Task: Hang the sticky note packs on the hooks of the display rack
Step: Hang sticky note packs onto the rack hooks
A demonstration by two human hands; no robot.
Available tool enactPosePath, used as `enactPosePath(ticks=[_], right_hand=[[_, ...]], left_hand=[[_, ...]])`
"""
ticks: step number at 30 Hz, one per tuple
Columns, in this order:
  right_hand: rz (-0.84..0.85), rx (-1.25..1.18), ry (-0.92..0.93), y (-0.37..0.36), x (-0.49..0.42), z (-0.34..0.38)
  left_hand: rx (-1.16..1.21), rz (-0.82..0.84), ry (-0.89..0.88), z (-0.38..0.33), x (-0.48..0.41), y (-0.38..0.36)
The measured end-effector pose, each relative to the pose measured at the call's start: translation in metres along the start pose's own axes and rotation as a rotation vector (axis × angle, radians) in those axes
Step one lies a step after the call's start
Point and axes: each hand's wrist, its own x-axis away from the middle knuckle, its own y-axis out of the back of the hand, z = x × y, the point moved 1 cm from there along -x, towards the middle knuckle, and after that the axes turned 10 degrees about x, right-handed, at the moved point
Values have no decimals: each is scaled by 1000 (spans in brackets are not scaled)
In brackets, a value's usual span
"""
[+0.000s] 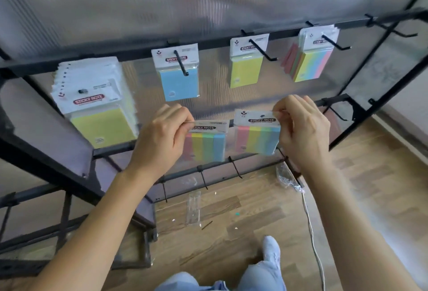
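Ribbed panel (208,8) behind; left hand (162,133) pinching left pack (206,144), right hand (303,128) pinching right pack (259,137), bare hook (337,114) beside.

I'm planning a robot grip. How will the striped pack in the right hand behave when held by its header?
Probably light: the right hand pinches the header corner of the striped pack. Its glossy wrapper may be slippery. The header likely flexes; the note block looks stiff.

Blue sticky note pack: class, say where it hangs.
Head view, centre: the blue sticky note pack hangs on a hook, between the thick yellow stack on its left and a yellow pack on its right.
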Motion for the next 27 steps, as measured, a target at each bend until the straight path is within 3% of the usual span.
enactPosePath(ticks=[14,27], right_hand=[[15,-137,133,-8,-83,-207],[56,-289,113,-40,-121,-245]], left_hand=[[-103,-139,153,-74,-113,-144],[-221,-148,216,-84,-145,-174]])
